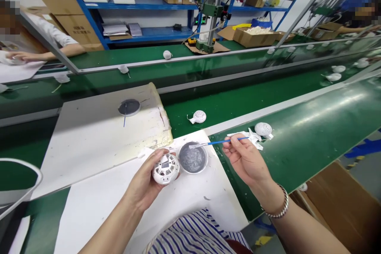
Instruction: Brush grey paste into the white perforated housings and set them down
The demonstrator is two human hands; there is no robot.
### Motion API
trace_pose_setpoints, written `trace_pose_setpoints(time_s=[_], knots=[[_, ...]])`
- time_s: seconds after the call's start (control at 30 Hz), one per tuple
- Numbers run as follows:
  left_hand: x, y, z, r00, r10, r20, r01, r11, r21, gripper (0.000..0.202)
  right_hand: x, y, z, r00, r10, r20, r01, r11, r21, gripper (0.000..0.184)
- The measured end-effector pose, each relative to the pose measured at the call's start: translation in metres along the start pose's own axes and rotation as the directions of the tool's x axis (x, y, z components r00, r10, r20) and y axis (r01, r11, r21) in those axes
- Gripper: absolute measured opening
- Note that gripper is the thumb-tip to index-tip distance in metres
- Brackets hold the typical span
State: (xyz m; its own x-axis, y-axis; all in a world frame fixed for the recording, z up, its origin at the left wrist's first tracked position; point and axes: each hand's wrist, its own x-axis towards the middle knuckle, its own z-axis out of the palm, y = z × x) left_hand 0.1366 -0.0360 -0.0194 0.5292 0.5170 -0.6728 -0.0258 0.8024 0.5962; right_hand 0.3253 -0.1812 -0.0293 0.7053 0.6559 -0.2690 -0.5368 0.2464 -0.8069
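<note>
My left hand (149, 178) is wrapped round a white round plastic housing (166, 170), whose slotted face with a grey patch is turned up. Between the thumb and fingers of my right hand (247, 156) is a thin blue-handled brush (214, 142). Its pale bristles are over the near round dish (193, 158) of grey paste, apparently touching the paste. That dish stands on a white sheet (190, 202), just right of the housing. To the right of the brush, a white perforated ball-shaped part (263, 129) lies beside crumpled white tissue (254, 139).
A second grey-paste dish (129, 107) with a thin blue stick stands on a pale board (98, 127). Another white part (199, 116) lies on the green belt (238, 105). Behind are a press (211, 20) and an open carton (256, 37). People sit at far left and right.
</note>
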Motion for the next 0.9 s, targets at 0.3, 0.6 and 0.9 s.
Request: trace_pose_setpoints(time_s=[0.3, 0.6, 0.9], knots=[[-0.009, -0.007, 0.001, 0.995, -0.023, 0.096, 0.024, 1.000, -0.005, 0.015, -0.015, 0.001, 0.029, 0.983, -0.088, 0.161, 0.112, 0.982, -0.150, 0.011], [-0.016, -0.006, -0.002, 0.977, 0.013, 0.212, 0.001, 0.998, -0.070, 0.012, -0.031, 0.011, 0.027, 0.929, -0.257, 0.265, 0.349, 0.845, -0.406, 0.002], [-0.023, -0.010, -0.007, 0.953, 0.045, 0.300, -0.041, 0.999, -0.019, 0.028, -0.047, 0.003, 0.037, 0.790, -0.441, 0.426, 0.609, 0.644, -0.463, 0.013]])
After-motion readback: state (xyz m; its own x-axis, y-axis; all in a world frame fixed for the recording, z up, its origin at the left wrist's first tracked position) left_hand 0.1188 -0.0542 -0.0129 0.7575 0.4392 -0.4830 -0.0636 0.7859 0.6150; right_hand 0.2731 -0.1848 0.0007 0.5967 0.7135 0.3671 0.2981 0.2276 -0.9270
